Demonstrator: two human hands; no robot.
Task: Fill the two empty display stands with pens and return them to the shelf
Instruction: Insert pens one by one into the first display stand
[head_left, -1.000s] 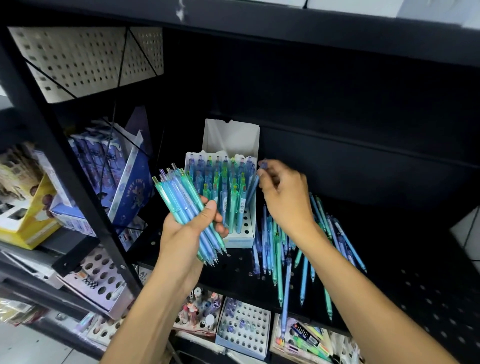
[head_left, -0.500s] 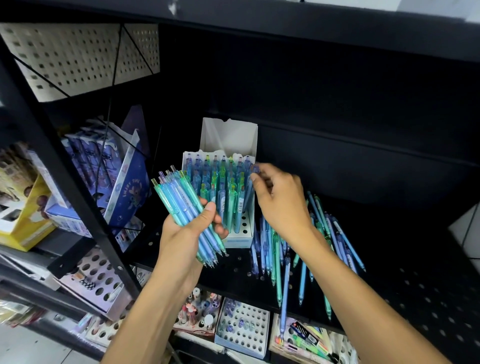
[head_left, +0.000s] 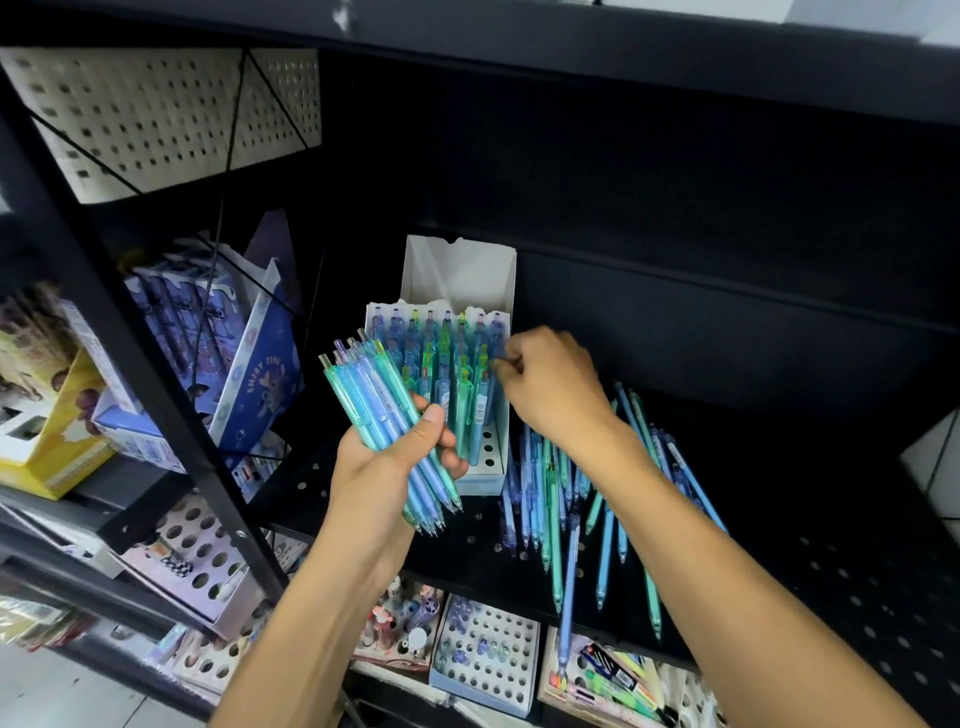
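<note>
A white display stand (head_left: 480, 480) with a tall back flap stands on the black perforated shelf (head_left: 857, 571), most of its holes filled with blue and green pens (head_left: 447, 374). My left hand (head_left: 387, 467) grips a bundle of blue and teal pens (head_left: 374, 400) in front of the stand's left side. My right hand (head_left: 550, 389) is at the stand's right edge, fingers curled and pinching the top of a pen there. A loose pile of pens (head_left: 566, 499) lies on the shelf right of the stand, partly under my right forearm.
Blue boxes (head_left: 260, 374) lean on the shelf to the left, behind a black upright post (head_left: 130, 364). A yellow box (head_left: 57, 447) sits at far left. Lower shelves hold holed display trays (head_left: 488, 654) with small items and markers (head_left: 613, 675).
My right hand has dropped from above the stand's right corner down to the pen tops in the right column. The left hand keeps holding its bundle in place.
</note>
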